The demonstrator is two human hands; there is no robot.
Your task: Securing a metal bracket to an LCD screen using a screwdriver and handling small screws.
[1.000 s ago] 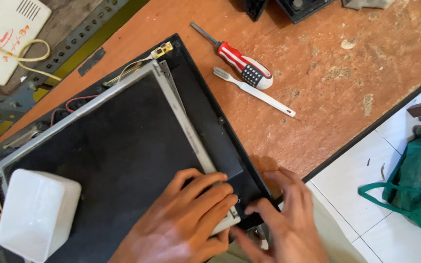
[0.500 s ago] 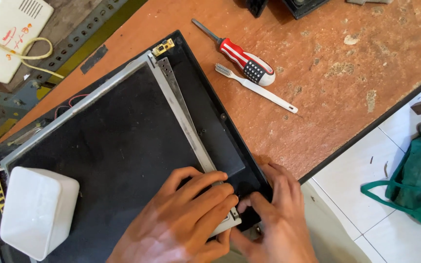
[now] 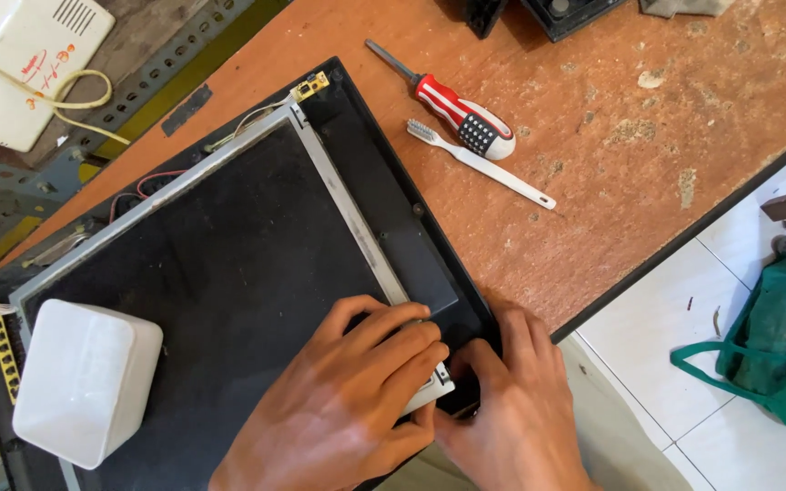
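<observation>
We had the panel [image 3: 220,273] lying flat in its black case [image 3: 393,191] on the bench [image 3: 611,136], near the edge. Our left hand [image 3: 357,400] lay flat on the panel's near corner, fingers [image 3: 384,341] pressed together along the metal frame. Our right hand [image 3: 511,400] gripped the case corner just beside it, fingers curled. A white box [image 3: 84,382] sat on the panel; a screwdriver [image 3: 452,100] and toothbrush [image 3: 479,164] lay apart.

Matt black screen panel [image 3: 211,273] in dull metal frame [image 3: 347,205], smooth white plastic box [image 3: 84,382], worn, chipped orange tabletop [image 3: 666,118], glossy red-handled screwdriver [image 3: 452,105], white plastic toothbrush [image 3: 479,164]
</observation>
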